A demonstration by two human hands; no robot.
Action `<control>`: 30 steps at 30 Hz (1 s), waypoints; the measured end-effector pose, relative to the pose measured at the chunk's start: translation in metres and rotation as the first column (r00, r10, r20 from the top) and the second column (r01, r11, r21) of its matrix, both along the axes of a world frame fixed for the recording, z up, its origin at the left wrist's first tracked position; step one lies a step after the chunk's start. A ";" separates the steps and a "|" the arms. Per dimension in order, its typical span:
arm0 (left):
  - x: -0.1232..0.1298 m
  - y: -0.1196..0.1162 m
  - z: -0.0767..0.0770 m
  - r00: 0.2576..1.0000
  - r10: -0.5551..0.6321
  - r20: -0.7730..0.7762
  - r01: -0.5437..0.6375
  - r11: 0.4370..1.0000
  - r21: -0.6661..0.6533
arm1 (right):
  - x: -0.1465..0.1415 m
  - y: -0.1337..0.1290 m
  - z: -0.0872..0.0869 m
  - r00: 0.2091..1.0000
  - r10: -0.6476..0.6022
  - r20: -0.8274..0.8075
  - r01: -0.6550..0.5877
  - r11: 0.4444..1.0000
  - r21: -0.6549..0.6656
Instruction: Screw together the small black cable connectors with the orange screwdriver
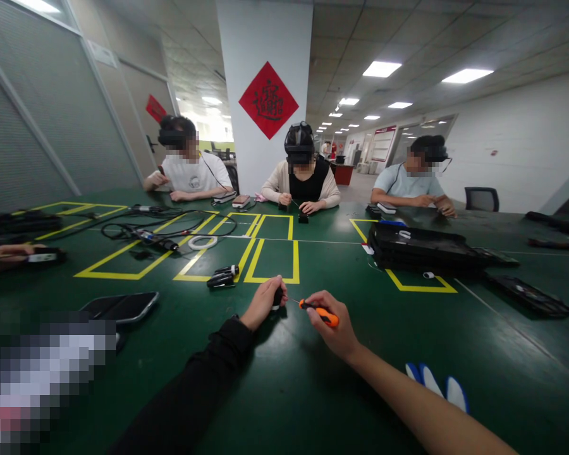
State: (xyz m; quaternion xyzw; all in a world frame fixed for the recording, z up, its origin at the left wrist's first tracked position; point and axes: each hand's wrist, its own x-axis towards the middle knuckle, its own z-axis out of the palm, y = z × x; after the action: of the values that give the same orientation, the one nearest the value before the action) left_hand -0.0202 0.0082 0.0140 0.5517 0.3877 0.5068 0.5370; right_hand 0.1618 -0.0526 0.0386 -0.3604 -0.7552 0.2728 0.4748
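In my left hand (266, 299) is a small black object (277, 298) with a light lower edge; my closed fingers hide much of it, and its kind is unclear. My right hand (332, 323) grips an orange and black screwdriver (326, 315) by the handle. Its thin shaft points left toward the black object; whether the tip touches is too small to tell. Both hands are low over the green table (284, 392). Beyond my left hand lie black cylindrical pieces (222, 278).
Yellow tape rectangles (272, 280) mark the table. Black cables (142, 234) and a white ring (203, 242) lie at left, near a phone-like slab (121, 306). A black case (422, 246) stands right; a blue-and-white glove (436, 382) is beside my right forearm. Several people sit around.
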 end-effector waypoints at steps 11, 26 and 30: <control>-0.001 0.001 0.000 1.000 0.002 -0.015 -0.002 1.000 0.020 | 0.003 0.003 -0.001 0.996 0.080 0.047 -0.083 0.995 0.060; 0.000 -0.001 0.002 1.000 0.015 -0.024 -0.015 1.000 0.002 | 0.009 0.004 -0.002 0.996 0.082 0.030 -0.084 0.993 0.078; -0.001 0.001 0.000 1.000 0.003 -0.012 -0.003 1.000 0.008 | 0.009 0.006 -0.003 0.994 0.096 0.047 -0.100 0.991 0.085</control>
State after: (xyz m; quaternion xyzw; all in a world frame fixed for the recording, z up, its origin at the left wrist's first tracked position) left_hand -0.0208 0.0093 0.0136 0.5564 0.3898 0.5059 0.5315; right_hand 0.1710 -0.0470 0.0360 -0.3075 -0.7933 0.2547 0.4597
